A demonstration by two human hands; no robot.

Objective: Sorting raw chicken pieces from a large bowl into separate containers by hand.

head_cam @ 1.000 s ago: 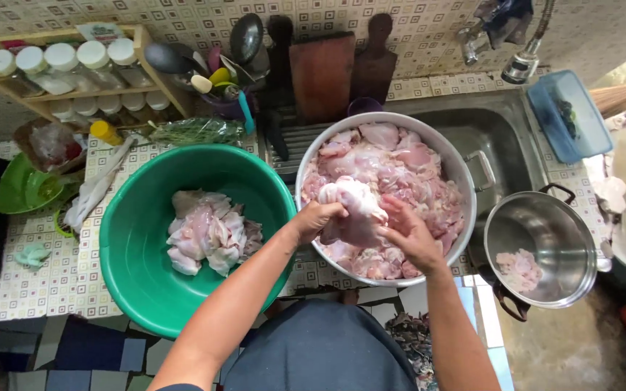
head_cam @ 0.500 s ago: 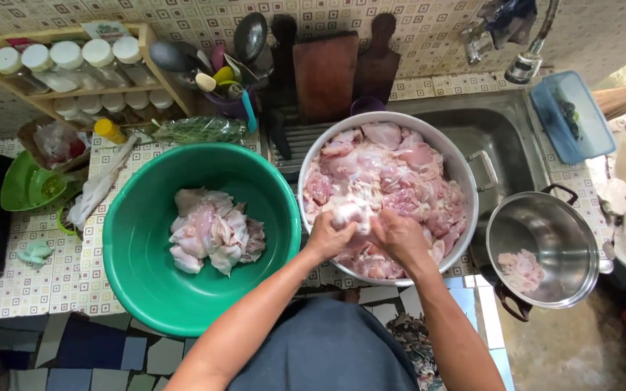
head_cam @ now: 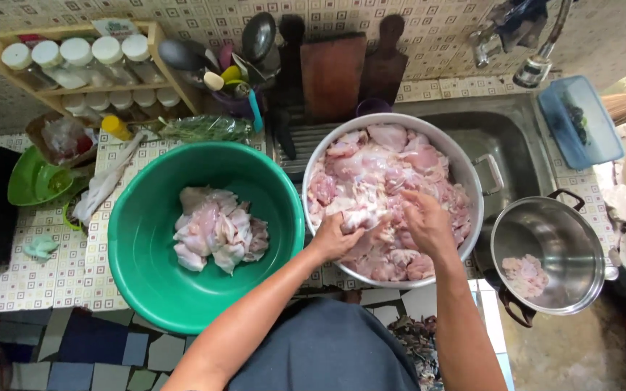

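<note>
Left of the fingers: green basin (head_cam: 146,282) holding a small heap of raw chicken pieces (head_cam: 215,230). At the fingers: left hand (head_cam: 336,235) pinching one piece, right hand (head_cam: 427,223) loosely spread, inside the full metal bowl (head_cam: 472,190). Right of them: steel pot (head_cam: 581,239) with few scraps. Judged early; most remaining.
</note>
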